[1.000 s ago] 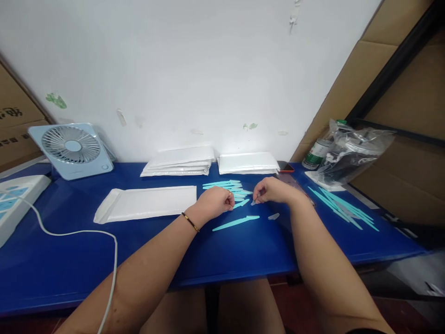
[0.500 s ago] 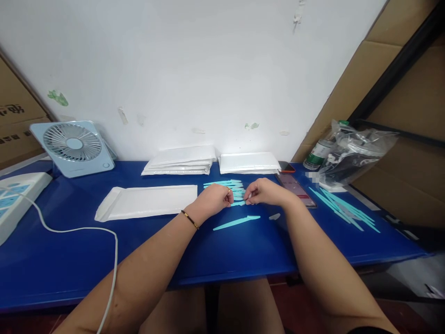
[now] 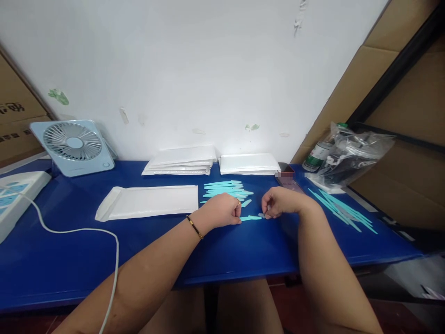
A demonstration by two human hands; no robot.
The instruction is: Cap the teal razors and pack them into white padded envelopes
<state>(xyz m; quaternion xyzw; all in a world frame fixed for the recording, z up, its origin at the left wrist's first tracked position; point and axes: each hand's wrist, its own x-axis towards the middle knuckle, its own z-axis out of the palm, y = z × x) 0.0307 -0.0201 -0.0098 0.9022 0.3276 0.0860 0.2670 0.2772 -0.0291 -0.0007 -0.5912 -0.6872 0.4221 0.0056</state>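
At the far left of the blue desk (image 3: 52,260) lies a white device with pale blue markings (image 3: 15,197), its white cable (image 3: 86,232) looping toward the near edge. Behind it a pale blue square fan (image 3: 73,147) leans by the white wall. Next comes a flat white padded envelope (image 3: 148,202), with two stacks of white padded envelopes (image 3: 181,161) at the wall behind it. A cluster of turquoise plastic sticks (image 3: 225,189) lies just beyond the hands. The left hand (image 3: 220,211), with a thin bracelet at the wrist, has its fingers pinched shut on the left end of a single turquoise plastic stick (image 3: 251,218) resting on the desk. The right hand (image 3: 280,202) pinches a small pale tip piece (image 3: 261,215) at that stick's right end. The two hands are near each other, not touching, with the stick between them. Further right lie a second heap of turquoise sticks (image 3: 342,211), a crumpled clear plastic bag (image 3: 351,155) and a green-labelled bottle (image 3: 314,155), against brown cardboard boxes (image 3: 399,153).
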